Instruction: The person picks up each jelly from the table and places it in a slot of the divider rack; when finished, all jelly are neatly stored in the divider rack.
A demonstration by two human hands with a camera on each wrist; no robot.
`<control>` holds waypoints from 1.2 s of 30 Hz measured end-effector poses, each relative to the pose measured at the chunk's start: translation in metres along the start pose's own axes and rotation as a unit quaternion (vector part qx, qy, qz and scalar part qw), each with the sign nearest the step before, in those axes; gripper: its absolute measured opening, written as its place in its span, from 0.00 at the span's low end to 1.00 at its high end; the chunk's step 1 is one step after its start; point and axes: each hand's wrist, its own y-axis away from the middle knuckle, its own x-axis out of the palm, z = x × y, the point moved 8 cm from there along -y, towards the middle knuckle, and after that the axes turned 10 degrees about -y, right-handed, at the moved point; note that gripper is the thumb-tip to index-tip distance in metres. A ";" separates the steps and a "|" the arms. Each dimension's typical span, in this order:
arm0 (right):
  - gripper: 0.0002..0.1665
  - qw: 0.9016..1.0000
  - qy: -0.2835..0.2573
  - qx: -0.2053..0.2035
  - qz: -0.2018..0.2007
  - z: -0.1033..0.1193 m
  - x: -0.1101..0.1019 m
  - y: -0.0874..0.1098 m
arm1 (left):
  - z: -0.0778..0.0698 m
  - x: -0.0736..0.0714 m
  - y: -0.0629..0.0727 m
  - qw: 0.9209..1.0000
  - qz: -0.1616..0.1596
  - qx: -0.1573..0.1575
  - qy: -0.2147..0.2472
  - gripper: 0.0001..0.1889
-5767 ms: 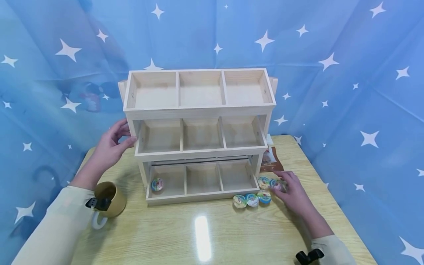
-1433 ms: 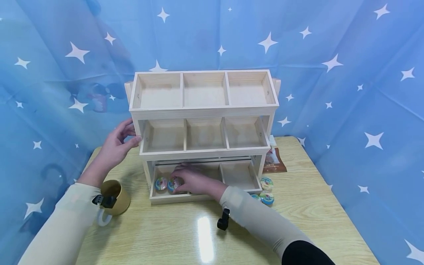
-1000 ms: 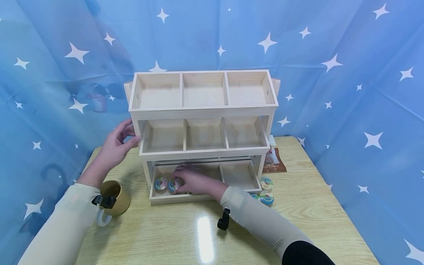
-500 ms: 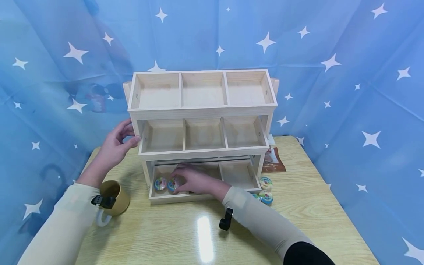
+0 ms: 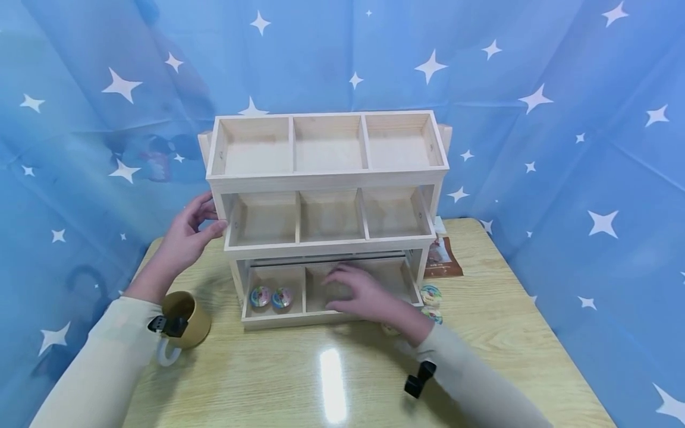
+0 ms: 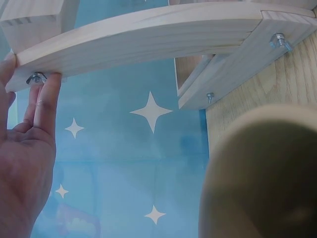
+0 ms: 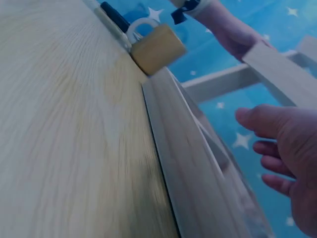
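Note:
A three-tier wooden rack (image 5: 329, 183) stands on the table, each tray split into three compartments. My left hand (image 5: 184, 238) holds its left side, thumb on the front edge; in the left wrist view the fingers press by a wing nut (image 6: 36, 78) on the side piece (image 6: 138, 39). Two small round tubs with printed lids, one (image 5: 260, 296) left of the other (image 5: 281, 298), lie in the bottom left compartment. Over the bottom middle compartment hovers my right hand (image 5: 364, 294), holding nothing, fingers loosely bent, apart from the tray in the right wrist view.
More tubs (image 5: 430, 295) lie on the table by the rack's lower right corner, partly hidden by the right forearm. A brown packet (image 5: 443, 260) is behind them. A tan mug (image 5: 195, 327) with a white handle stands below the left wrist.
Since 5.8 seconds ago, a second tub has come into the bottom left compartment with the right hand. The right hand has since let go and moved right. The left hand stays put.

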 end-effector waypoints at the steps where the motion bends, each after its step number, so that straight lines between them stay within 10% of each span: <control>1: 0.29 1.000 0.006 0.001 -0.008 -0.002 -0.006 0.009 | 0.000 0.000 0.001 1.000 0.000 -0.001 -0.001 0.38; 19: 0.29 0.988 0.076 0.037 -0.131 -0.042 -0.088 0.141 | 0.001 -0.001 0.000 1.000 -0.002 -0.011 -0.002 0.38; 36: 0.25 0.975 0.104 0.097 -0.172 -0.069 -0.095 0.182 | 0.002 -0.001 -0.001 1.000 -0.005 0.000 0.007 0.37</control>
